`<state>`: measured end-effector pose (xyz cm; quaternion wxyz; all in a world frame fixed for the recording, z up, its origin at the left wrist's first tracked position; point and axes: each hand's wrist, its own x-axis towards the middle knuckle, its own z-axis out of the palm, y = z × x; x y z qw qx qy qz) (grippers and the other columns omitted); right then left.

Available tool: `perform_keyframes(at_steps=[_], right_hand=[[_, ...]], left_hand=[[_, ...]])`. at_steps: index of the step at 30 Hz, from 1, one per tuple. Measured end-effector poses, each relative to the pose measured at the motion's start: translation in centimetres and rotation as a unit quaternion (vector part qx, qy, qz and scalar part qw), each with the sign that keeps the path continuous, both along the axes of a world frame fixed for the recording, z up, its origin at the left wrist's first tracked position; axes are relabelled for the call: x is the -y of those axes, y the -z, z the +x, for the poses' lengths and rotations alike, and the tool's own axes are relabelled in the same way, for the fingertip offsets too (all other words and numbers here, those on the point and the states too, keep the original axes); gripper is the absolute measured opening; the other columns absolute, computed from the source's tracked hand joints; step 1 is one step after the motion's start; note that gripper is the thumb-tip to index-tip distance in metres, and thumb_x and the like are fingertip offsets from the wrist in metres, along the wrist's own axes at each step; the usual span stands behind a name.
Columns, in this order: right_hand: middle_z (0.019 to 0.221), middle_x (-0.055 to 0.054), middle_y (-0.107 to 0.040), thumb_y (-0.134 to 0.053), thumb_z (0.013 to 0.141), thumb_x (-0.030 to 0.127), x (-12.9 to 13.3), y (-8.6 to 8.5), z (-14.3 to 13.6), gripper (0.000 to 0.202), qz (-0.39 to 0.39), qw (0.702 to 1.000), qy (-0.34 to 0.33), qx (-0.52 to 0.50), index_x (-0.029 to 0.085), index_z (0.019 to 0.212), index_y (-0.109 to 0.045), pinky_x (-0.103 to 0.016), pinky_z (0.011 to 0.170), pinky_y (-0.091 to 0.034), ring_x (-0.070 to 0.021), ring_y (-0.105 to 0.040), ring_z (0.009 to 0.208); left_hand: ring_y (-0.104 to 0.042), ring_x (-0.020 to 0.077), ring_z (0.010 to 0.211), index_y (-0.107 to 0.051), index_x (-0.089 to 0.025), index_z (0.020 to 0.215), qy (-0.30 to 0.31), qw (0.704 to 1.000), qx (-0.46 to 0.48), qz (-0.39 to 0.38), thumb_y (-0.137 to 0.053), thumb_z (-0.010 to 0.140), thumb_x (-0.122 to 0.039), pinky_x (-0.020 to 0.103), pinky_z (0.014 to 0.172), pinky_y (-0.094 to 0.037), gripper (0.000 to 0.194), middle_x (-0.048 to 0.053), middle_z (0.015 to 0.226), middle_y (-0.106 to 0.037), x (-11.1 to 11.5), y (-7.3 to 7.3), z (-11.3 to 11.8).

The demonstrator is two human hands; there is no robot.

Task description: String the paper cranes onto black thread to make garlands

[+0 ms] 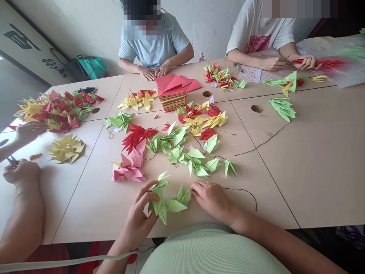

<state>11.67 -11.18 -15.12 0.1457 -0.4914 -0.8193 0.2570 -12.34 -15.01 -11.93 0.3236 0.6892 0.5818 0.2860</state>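
Some green paper (175, 206); part behind fingers (149, 196)

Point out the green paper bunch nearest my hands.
The green bunch held in your left hand, its other end beside your right hand; the other green bunches lie farther forward, out of your hands.

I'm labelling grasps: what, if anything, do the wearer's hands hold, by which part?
The left hand holds green folded papers by their left end; the right hand is at their right end, its hold unclear.
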Motion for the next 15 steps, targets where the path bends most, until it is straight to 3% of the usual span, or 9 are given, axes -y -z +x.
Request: perform_keyframes(at_steps=[3, 5, 7, 9, 12, 15], right_hand=[[0.083, -0.004, -0.065, -0.05, 0.087, 0.006, 0.1, -0.4, 0.6, 0.014, -0.024, 0.999, 0.002, -0.032, 0.018, 0.08, -0.054, -0.026, 0.061, -0.045, -0.0168, -0.062, 0.073], [0.086, -0.004, -0.064, -0.047, 0.091, 0.011, 0.3, -0.9, 1.3, 0.011, -0.042, 0.998, 0.004, -0.052, 0.019, 0.085, -0.053, -0.025, 0.061, -0.046, -0.0151, -0.061, 0.07], [0.08, -0.001, -0.064, -0.043, 0.095, 0.016, 0.6, -1.5, 2.3, 0.011, -0.08, 0.994, 0.002, -0.078, 0.02, 0.088, -0.05, -0.023, 0.058, -0.047, -0.0129, -0.061, 0.065], [0.072, 0.003, -0.063, -0.039, 0.097, 0.021, 1.0, -2.0, 3.7, 0.012, -0.15, 0.982, 0.005, -0.114, 0.022, 0.089, -0.047, -0.021, 0.057, -0.046, -0.012, -0.061, 0.061], [0.067, 0.005, -0.059, -0.037, 0.097, 0.028, 1.5, -2.5, 5.9, 0.014, -0.215, 0.967, 0.039, -0.127, 0.024, 0.086, -0.045, -0.023, 0.058, -0.044, -0.0132, -0.058, 0.061], [0.063, 0.005, -0.053, -0.037, 0.096, 0.03, 1.8, -2.6, 7.7, 0.017, -0.202, 0.972, 0.075, -0.091, 0.024, 0.082, -0.045, -0.024, 0.055, -0.039, -0.0138, -0.053, 0.057]], left_hand=[[-0.052, 0.027, 0.117, -0.057, -0.021, 0.086, -0.054, 0.998, -0.018, 0.014, -0.048, 0.078, -0.011, 0.018, 0.046, -0.045, 0.015, 0.012, 0.134, -0.047, 0.1, 0.1, 0.4], [-0.056, 0.0246, 0.107, -0.057, -0.021, 0.089, -0.067, 0.996, -0.048, 0.019, -0.049, 0.082, -0.015, 0.018, 0.043, -0.043, 0.012, 0.012, 0.134, -0.047, 0.2, 0.2, 0.5], [-0.06, 0.017, 0.085, -0.058, -0.021, 0.094, -0.045, 0.996, -0.074, 0.008, -0.051, 0.085, -0.02, 0.019, 0.043, -0.044, 0.011, 0.011, 0.134, -0.046, 0.1, 0.4, 0.4], [-0.055, 0.0103, 0.066, -0.057, -0.022, 0.099, -0.01, 0.996, -0.086, -0.009, -0.054, 0.087, -0.026, 0.02, 0.044, -0.047, 0.013, 0.011, 0.135, -0.045, 0.1, 0.6, 0.3], [-0.053, 0.0092, 0.063, -0.056, -0.023, 0.107, 0.022, 0.995, -0.096, -0.006, -0.054, 0.089, -0.032, 0.022, 0.049, -0.051, 0.02, 0.01, 0.131, -0.048, -0.1, 0.8, 0.3], [-0.056, 0.0099, 0.068, -0.052, -0.026, 0.118, 0.035, 0.993, -0.11, 0.03, -0.049, 0.092, -0.027, 0.025, 0.058, -0.054, 0.025, 0.01, 0.129, -0.05, -0.4, 0.8, 0.6]])
